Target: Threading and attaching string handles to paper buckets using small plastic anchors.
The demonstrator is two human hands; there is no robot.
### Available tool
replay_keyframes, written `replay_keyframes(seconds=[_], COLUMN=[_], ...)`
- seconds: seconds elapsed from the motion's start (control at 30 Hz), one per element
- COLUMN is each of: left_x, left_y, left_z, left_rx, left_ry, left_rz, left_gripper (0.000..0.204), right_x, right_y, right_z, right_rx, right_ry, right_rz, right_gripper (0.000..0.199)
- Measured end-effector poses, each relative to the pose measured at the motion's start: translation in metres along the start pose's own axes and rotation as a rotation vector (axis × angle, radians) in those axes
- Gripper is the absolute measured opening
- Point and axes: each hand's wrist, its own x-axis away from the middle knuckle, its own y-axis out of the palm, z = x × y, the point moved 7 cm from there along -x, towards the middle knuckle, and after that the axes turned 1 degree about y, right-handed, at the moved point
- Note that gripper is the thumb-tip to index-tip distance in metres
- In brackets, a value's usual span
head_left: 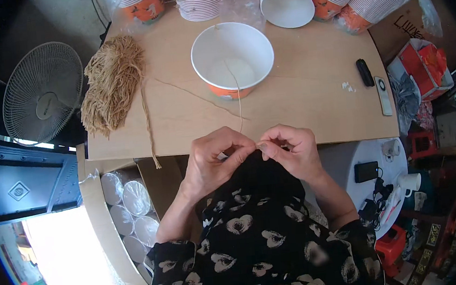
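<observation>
Both hands meet at the table's front edge, above my lap. My left hand [215, 155] is closed, thumb and forefinger pinched on the end of a thin tan cord [240, 104]. Close against it, my right hand [293, 148] also pinches with thumb and forefinger; the bit of cord between the fingertips is too small to make out. From there the cord runs up over the near rim of a white paper bucket [212, 54] with an orange outside, and into it. A second tan cord [194, 95] lies loose on the table, left of the bucket.
A heap of tan cords [112, 87] lies at the table's left, one strand hanging over the edge. Stacked paper buckets [201, 1] line the back. A remote control [383, 96] is at right. A fan [45, 93] and a carton [103, 229] stand left.
</observation>
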Motion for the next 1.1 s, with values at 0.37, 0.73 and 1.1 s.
replay_keyframes(seconds=[0.37, 0.73, 1.1], left_x=[0.015, 0.001, -0.007], left_y=[-0.062, -0.01, -0.003], left_z=[-0.001, -0.068, -0.069], left_rx=[-0.562, 0.006, 0.062], left_ry=[0.374, 0.158, 0.16], left_rz=[0.73, 0.68, 0.693], left_gripper=[0.021, 0.011, 0.008], right_x=[-0.059, -0.05, -0.052], right_y=[-0.007, 0.007, 0.006], right_z=[-0.051, -0.043, -0.04], right_rx=[1.088, 0.912, 0.905], right_ry=[-0.771, -0.631, -0.586], right_rz=[0.053, 0.079, 0.089], right_gripper=[0.017, 0.012, 0.013])
